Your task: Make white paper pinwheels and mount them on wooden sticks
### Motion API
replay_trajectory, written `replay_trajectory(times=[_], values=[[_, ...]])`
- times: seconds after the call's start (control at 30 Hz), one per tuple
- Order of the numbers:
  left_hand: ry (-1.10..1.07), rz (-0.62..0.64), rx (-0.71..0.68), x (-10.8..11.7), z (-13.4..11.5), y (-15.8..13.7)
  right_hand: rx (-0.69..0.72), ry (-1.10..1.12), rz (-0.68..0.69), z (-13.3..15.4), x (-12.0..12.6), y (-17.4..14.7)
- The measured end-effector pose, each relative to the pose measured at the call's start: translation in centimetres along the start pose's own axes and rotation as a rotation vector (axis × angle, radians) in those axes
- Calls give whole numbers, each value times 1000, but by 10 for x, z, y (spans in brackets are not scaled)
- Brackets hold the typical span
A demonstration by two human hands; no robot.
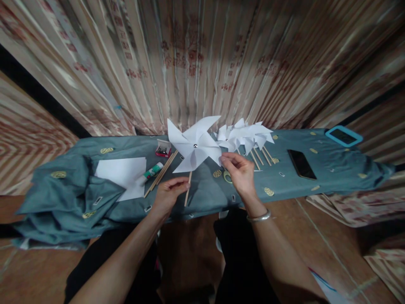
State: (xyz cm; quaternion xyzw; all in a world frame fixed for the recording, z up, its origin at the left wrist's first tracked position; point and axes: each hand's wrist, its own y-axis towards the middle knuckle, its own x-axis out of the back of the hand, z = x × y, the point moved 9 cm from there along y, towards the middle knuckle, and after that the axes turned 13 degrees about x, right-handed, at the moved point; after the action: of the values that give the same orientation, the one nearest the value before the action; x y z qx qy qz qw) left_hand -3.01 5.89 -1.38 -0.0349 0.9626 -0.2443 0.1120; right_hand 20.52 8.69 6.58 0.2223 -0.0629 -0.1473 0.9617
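A white paper pinwheel (pixel 200 140) with a silver pin at its centre is held up over the cloth-covered table. My left hand (pixel 170 192) pinches its wooden stick (pixel 187 195) below the blades. The thumb and fingers of my right hand (pixel 239 172) are closed on the tip of the right-hand blade. Behind my right hand lie several more white pinwheels (pixel 248 136) in a row, their sticks pointing toward me. Green-handled scissors (pixel 227 177) lie partly hidden beside my right hand.
Left of the pinwheel are loose wooden sticks (pixel 162 172), a glue stick (pixel 153 170), a small open box of pins (pixel 163 148) and white paper (pixel 134 162). A dark phone (pixel 301 164) and a blue-framed tablet (pixel 344 136) lie to the right. A curtain (pixel 196 63) hangs behind.
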Motion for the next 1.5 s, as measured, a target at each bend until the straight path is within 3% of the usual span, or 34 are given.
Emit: replay_trajectory(times=[0.57, 1.07, 1.5], values=[[-32, -35, -29, 3, -3, 1, -232, 267, 84, -7, -45, -27], [-65, -13, -40, 1, -5, 0, -409, 385, 177, -7, -65, -40], [-93, 53, -9, -5, 1, 0, -425, 421, 259, -3, -83, -48]])
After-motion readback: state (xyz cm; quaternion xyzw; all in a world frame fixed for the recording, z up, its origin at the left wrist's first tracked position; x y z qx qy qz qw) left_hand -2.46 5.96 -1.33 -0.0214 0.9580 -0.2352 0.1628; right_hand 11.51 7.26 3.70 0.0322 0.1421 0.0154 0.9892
